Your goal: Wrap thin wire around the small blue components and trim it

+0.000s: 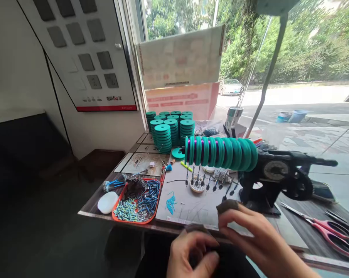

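Note:
My left hand (193, 251) is at the bottom middle in front of the table edge, thumb and fingers curled together. Anything pinched there is too small to make out. To its right my right hand (249, 229) has its fingertips bent and drawn together, with a dark cover on a fingertip; what they hold is not visible. Just above it hangs a short dark wired piece (225, 195), one of several dangling from a row of green spools (220, 152). These spools sit side by side on the shaft of a black hand-cranked winding machine (274, 170).
Stacks of green spools (162, 139) stand by the window. An orange tray (136, 221) holds small blue, green and silver parts, beside a white cup (107, 202). Small blue tubes (170, 203) lie on the board (191, 212). Pink-handled scissors (330, 231) lie at right.

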The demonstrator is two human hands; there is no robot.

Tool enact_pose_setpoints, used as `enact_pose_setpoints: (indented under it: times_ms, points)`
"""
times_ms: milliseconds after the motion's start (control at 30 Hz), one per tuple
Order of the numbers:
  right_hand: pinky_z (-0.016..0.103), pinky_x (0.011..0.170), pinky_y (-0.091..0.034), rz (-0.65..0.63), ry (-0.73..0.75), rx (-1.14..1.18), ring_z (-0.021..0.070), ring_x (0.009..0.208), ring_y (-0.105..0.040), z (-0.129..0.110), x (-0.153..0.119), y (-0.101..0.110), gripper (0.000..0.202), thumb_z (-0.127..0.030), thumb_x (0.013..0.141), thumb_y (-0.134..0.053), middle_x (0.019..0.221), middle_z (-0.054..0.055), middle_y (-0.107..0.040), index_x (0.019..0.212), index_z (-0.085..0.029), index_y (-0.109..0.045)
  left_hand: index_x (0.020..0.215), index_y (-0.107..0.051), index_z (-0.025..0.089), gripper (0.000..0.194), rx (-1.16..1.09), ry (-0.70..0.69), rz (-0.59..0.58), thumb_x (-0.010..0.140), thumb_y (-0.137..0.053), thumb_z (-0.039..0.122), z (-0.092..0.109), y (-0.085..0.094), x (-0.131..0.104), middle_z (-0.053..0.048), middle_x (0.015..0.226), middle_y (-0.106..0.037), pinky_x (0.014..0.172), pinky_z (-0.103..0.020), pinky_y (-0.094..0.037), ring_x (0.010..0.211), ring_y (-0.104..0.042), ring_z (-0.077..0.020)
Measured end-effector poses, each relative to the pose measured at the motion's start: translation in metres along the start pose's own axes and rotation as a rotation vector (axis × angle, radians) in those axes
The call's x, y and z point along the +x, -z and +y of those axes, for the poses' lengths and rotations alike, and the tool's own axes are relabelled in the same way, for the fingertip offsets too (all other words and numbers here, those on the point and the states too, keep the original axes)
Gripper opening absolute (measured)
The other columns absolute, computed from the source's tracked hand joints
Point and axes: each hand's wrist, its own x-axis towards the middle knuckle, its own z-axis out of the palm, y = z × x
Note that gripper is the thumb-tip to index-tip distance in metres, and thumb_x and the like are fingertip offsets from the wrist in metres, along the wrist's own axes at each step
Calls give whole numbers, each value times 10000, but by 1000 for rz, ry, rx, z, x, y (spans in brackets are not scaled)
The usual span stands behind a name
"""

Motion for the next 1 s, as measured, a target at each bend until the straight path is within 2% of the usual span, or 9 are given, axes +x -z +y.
enact_pose_setpoints:
  times_ms: [100, 167, 267, 367, 500, 600, 667, 833, 1000]
  points:
    - [220, 641, -444, 78, 41, 26, 135, 683, -569, -2, -5, -6, 130, -204, 863, -471, 713, -17, -596, 760, -232, -547, 816, -686, 173, 231, -340, 158, 119, 737, -655, 389, -11, -21, 12, -75, 800, -685, 623, -262, -522, 685, -639, -178]
    - [210, 627, -444, 81, 39, 33, 132, 688, -571, -2, -5, -10, 125, -197, 860, -472, 724, -14, -603, 769, -229, -552, 787, -680, 178, 253, -513, 211, 188, 700, -688, 416, -14, -31, 16, -59, 800, -681, 654, -267, -512, 725, -636, -182]
    - [209, 610, -442, 60, 35, 14, 136, 689, -567, -1, -3, -13, 125, -196, 862, -479, 716, -9, -599, 773, -227, -561, 715, -667, 192, 260, -679, 262, 287, 645, -730, 435, -9, -41, 17, -7, 697, -653, 619, -229, -476, 644, -595, -133]
    - [219, 617, -444, 42, 37, -11, 141, 698, -558, -1, -2, -14, 143, -188, 870, -470, 717, -1, -591, 767, -221, -564, 685, -649, 189, 291, -740, 285, 318, 620, -740, 458, -5, -46, 18, 22, 607, -595, 575, -215, -436, 560, -524, -101]
    - [271, 701, -443, 25, 46, -116, 165, 771, -562, -3, -1, -12, 115, -136, 843, -526, 776, 9, -610, 809, -225, -590, 646, -607, 164, 313, -788, 304, 301, 631, -734, 449, -3, -46, 21, 15, 660, -568, 538, -206, -399, 524, -457, -72]
    - [318, 774, -420, 45, 73, -235, 184, 811, -566, -5, 1, -7, 200, -77, 770, -619, 824, 5, -630, 888, -237, -603, 651, -591, 156, 289, -868, 335, 288, 645, -743, 402, -1, -41, 22, 7, 763, -580, 550, -194, -390, 538, -440, -52]
    - [310, 747, -416, 61, 106, -281, 179, 770, -562, -6, 3, -4, 180, -76, 743, -656, 766, -3, -620, 830, -226, -607, 664, -593, 154, 264, -882, 353, 244, 662, -739, 373, 3, -36, 23, 0, 816, -581, 571, -199, -390, 559, -444, -53]
    - [283, 684, -395, 96, 225, -319, 146, 638, -518, -8, 8, 0, 154, -106, 730, -683, 615, -33, -550, 681, -202, -574, 637, -578, 149, 256, -866, 379, 142, 701, -712, 358, 10, -27, 25, 13, 711, -550, 601, -212, -376, 588, -452, -76]
    - [297, 739, -380, 4, 204, -333, 142, 650, -533, -13, 11, 2, 195, -76, 701, -694, 626, -43, -570, 652, -206, -557, 646, -597, 141, 243, -826, 426, 54, 675, -737, 338, 14, -21, 27, 19, 601, -548, 585, -211, -358, 574, -452, -86]
